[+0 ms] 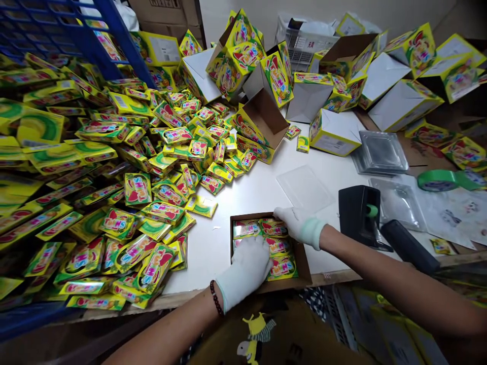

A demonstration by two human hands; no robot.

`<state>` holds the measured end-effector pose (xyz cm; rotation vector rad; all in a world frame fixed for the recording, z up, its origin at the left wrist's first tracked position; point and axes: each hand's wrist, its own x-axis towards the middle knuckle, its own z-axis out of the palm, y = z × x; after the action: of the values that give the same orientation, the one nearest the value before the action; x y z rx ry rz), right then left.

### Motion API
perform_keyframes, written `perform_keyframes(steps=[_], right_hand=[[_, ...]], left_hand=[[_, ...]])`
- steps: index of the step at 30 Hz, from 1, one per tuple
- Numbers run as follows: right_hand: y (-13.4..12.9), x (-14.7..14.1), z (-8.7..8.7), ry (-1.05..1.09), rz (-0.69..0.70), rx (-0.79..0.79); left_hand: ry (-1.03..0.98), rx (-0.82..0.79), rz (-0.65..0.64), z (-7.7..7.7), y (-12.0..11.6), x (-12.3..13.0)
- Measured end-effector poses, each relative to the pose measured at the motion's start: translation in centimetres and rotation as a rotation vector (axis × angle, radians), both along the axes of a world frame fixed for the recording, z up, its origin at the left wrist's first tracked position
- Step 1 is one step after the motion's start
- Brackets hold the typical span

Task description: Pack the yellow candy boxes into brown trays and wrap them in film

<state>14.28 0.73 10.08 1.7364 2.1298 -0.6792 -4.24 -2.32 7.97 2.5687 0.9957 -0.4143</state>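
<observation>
An open carton (302, 268) with brown inner walls sits at the front edge of the white table. Small yellow-green printed boxes (281, 267) lie inside it in rows, printed side up. My left hand (249, 266), in a white glove, reaches over the carton's left half with its fingers curled down among these boxes. Its fingertips are hidden, and I cannot make out what they hold. My right hand (299, 224), gloved too, has its fingers closed on the carton's far right rim.
A large heap of small yellow boxes (137, 190) covers the left side, beside a blue plastic basket (125, 45). Several open display cartons (338, 132) stand at the back. On the right are a black tape dispenser (357, 213), clear plastic trays (380, 152) and green tape (437, 180).
</observation>
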Motion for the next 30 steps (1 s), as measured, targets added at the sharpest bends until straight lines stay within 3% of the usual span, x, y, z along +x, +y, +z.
perform_keyframes(steps=[8, 12, 17, 20, 22, 26, 30], right_hand=[[-0.3, -2.2, -0.3, -0.240, -0.006, -0.003], [-0.8, -3.0, -0.7, -0.257, 0.018, -0.003], [0.1, -1.3, 1.1, -0.155, 0.099, -0.033], [0.9, 1.0, 1.8, -0.061, 0.004, 0.147], [1.4, 2.4, 1.2, -0.007, -0.078, 0.224], [1.8, 3.9, -1.5, 0.117, -0.044, 0.051], [1.6, 3.8, -2.8, 0.157, -0.067, 0.040]], left_hand=[[-0.007, -0.013, -0.002, 0.2, 0.8, 0.9], [-0.181, 0.139, -0.163, -1.1, 1.1, 1.9], [-0.244, 0.216, -0.186, -2.6, 0.4, 2.5], [-0.292, 0.226, -0.236, -2.5, 0.9, 2.9], [-0.316, 0.230, -0.278, -2.3, 1.6, 3.4], [-0.255, 0.176, -0.298, -2.9, 2.4, 4.4], [-0.249, 0.100, -0.249, -4.0, 2.0, 4.0]])
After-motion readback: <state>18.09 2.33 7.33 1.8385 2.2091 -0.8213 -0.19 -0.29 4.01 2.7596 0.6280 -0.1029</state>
